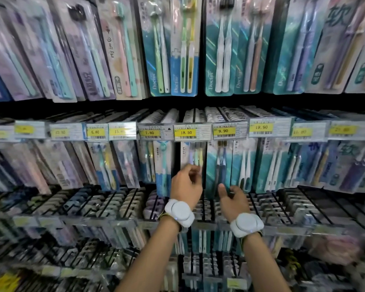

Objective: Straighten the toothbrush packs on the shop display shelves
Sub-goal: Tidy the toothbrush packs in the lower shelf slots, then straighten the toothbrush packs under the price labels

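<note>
Rows of toothbrush packs hang on hooks across three shelf levels. In the middle row, under the 18.50 price tag [185, 132], hangs a clear pack [193, 154] of pastel brushes. My left hand [187, 186] is raised at its lower edge, fingers curled and blurred; whether they pinch the pack is unclear. My right hand [233, 199] is lower and to the right, fingers spread, thumb up, at the bottom of the teal pack [218, 165] under the 9.90 tag. Both wrists wear white round bands.
A strip of yellow price tags [261, 127] runs along the middle rail. Larger teal and pastel packs [183, 49] hang in the top row. Below my hands, black wire hooks [122, 203] hold more packs seen from above. Another tag rail [105, 222] crosses lower down.
</note>
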`<move>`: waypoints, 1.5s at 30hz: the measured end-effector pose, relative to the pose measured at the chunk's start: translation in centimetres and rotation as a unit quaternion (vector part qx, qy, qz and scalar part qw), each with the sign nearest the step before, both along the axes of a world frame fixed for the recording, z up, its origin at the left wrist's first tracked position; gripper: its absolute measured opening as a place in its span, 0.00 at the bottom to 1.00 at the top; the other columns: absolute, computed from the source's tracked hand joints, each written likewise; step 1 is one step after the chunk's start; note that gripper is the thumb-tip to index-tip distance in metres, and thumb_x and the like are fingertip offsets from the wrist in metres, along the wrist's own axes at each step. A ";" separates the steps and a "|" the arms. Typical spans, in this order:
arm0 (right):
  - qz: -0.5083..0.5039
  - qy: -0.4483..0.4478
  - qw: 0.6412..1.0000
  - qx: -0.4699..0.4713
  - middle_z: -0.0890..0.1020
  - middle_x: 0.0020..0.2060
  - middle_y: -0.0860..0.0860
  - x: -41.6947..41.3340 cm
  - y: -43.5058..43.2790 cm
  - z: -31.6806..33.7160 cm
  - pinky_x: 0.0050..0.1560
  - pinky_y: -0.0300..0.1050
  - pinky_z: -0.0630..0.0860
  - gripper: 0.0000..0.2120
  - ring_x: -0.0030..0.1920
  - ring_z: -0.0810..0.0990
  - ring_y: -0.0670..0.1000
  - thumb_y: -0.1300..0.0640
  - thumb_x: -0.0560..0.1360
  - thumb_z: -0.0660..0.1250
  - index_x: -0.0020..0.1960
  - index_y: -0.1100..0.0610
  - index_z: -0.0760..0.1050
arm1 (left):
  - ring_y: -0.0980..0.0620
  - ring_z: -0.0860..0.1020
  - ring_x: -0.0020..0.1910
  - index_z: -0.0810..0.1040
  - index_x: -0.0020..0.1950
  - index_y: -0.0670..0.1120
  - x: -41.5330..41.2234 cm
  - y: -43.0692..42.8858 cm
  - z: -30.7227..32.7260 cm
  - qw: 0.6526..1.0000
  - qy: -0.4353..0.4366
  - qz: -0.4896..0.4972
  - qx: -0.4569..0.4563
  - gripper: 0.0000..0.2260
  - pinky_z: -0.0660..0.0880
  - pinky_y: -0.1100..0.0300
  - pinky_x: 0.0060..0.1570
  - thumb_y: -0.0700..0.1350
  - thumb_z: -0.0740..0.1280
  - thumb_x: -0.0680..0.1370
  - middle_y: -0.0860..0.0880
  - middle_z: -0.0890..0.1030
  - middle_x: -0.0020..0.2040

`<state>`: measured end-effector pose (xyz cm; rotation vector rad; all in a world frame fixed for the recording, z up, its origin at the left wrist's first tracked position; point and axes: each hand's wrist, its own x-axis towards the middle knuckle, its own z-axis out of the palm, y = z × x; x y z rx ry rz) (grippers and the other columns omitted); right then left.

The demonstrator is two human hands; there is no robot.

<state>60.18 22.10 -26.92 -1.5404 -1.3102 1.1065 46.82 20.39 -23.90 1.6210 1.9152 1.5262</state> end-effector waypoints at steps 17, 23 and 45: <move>0.042 0.068 0.993 -0.087 0.84 0.50 0.61 -3.2 -0.2 -1.4 0.58 0.52 0.77 0.13 0.52 0.82 0.61 0.52 0.79 0.67 0.52 0.62 0.80 | 0.59 0.80 0.40 0.80 0.48 0.48 -6.3 -3.6 -3.0 0.991 -0.077 0.109 0.019 0.06 0.71 0.70 0.38 0.48 0.67 0.82 0.54 0.82 0.40; 0.180 0.067 0.976 -0.098 0.86 0.47 0.52 -7.5 0.5 -1.6 0.57 0.52 0.80 0.07 0.52 0.84 0.56 0.52 0.79 0.67 0.47 0.52 0.82 | 0.50 0.80 0.41 0.76 0.50 0.47 -10.4 -3.3 -2.2 0.953 -0.093 0.279 0.074 0.09 0.76 0.57 0.41 0.52 0.68 0.80 0.49 0.81 0.42; 0.252 0.038 0.966 -0.041 0.88 0.39 0.49 -15.9 -1.2 0.2 0.54 0.54 0.82 0.07 0.45 0.87 0.53 0.55 0.79 0.68 0.43 0.52 0.81 | 0.42 0.80 0.49 0.71 0.60 0.50 -18.4 -3.5 -1.7 0.948 0.087 0.303 -0.034 0.16 0.80 0.47 0.41 0.55 0.69 0.77 0.46 0.77 0.57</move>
